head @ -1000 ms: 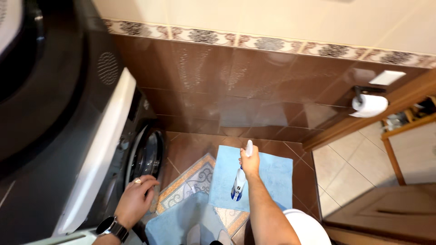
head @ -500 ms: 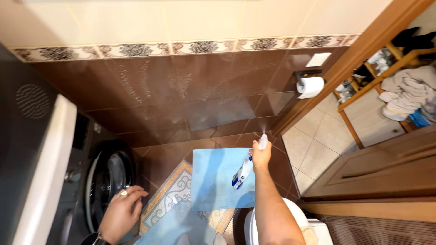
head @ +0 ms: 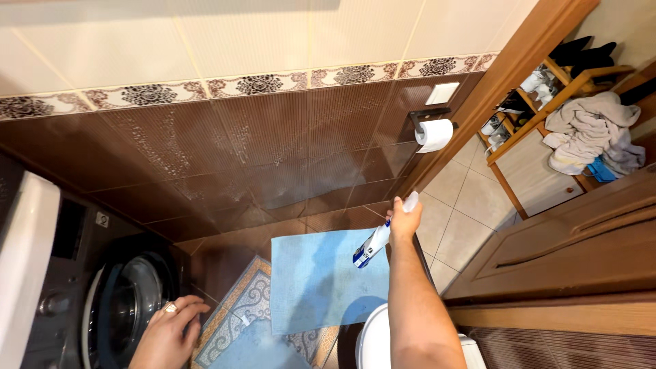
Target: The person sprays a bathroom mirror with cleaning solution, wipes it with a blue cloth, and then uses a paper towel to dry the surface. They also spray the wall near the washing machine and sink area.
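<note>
The right hand grips a spray bottle, nozzle toward the brown wall tiles ahead, while the left hand, fingers loosely spread and holding nothing, rests on the washing machine

The wall is cream tile above, glossy brown tile below, split by a floral border strip. At two o'clock a toilet paper roll hangs on a dark holder under a white plate. A front-loading washing machine sits at eight o'clock, its round door facing a patterned rug on the brown floor tiles. A blue mat lies at six o'clock, beside the white toilet rim. A wooden door stands at four o'clock; beyond it, pale floor tiles and a wooden shelf heaped with laundry at two o'clock.
</note>
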